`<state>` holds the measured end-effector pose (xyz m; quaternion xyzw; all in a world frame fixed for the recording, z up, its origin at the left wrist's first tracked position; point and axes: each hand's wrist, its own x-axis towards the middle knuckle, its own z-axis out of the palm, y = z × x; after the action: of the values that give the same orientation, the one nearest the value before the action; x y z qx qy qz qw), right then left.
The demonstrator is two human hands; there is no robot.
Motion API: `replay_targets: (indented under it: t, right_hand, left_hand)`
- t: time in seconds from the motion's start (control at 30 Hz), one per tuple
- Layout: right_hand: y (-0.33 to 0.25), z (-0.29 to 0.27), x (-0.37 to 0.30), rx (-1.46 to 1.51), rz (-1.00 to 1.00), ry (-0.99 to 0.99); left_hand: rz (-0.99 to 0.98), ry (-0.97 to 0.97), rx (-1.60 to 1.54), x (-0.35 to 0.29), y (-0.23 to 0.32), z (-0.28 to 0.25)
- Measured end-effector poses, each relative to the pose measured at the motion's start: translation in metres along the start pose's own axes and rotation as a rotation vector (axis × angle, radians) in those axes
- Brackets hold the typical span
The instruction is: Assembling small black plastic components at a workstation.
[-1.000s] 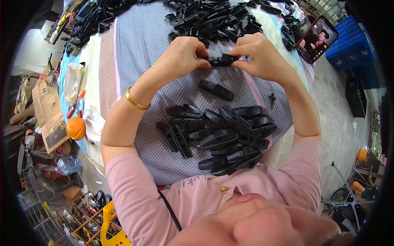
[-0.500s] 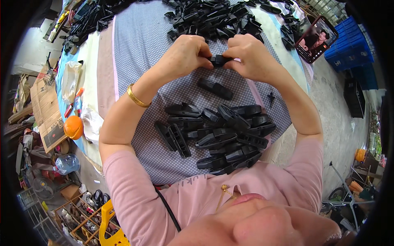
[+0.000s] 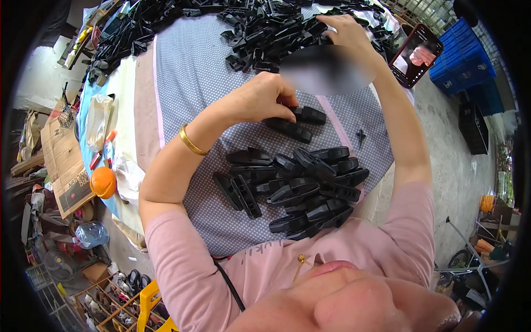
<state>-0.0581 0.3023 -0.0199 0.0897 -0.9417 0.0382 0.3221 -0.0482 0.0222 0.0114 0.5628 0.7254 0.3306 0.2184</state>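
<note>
My left hand (image 3: 263,98) is closed, thumb and fingers pinching one end of a chunky black plastic part (image 3: 311,115). Just under it, another black plastic part (image 3: 292,130) lies on the dotted grey cloth (image 3: 191,72). My right hand (image 3: 351,37) is stretched out at the far pile of loose black plastic pieces (image 3: 265,33), its fingers apart; a blurred patch covers the area below it. Closer to my body, a heap of similar black parts (image 3: 298,188) rests on the cloth. A small thin black piece (image 3: 361,137) lies to the right.
A phone (image 3: 416,55) stands at the table's far right edge. An orange (image 3: 103,182) and a white plastic bag (image 3: 128,174) lie at the left edge. Blue crates (image 3: 462,58) are stacked on the floor to the right. More black pieces (image 3: 124,36) fill the far left.
Both hands were together on one black part. My right hand has let go and moved away to the far pile; my left hand has come nearer with the part, beside the lying one.
</note>
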Motion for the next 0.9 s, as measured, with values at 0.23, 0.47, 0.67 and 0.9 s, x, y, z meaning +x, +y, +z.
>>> replay_targets:
  t: [0.23, 0.47, 0.67, 0.9]
  right_hand:
    - [-0.006, -0.042, -0.004, -0.068, -0.109, 0.020]
    - [-0.049, -0.075, -0.009, 0.699, 0.221, -0.351]
    - [-0.069, -0.079, -0.017, 0.857, 0.131, -0.500]
    - [-0.067, -0.089, -0.025, 0.155, 0.103, -0.580]
  left_hand:
    - [-0.338, 0.027, -0.263, 0.006, -0.001, -0.002]
    - [0.340, 0.948, 0.651, 0.011, -0.003, 0.004]
    - [0.172, 0.565, 0.389, 0.001, -0.005, 0.017]
    - [0.019, 0.426, 0.405, 0.001, -0.007, 0.028]
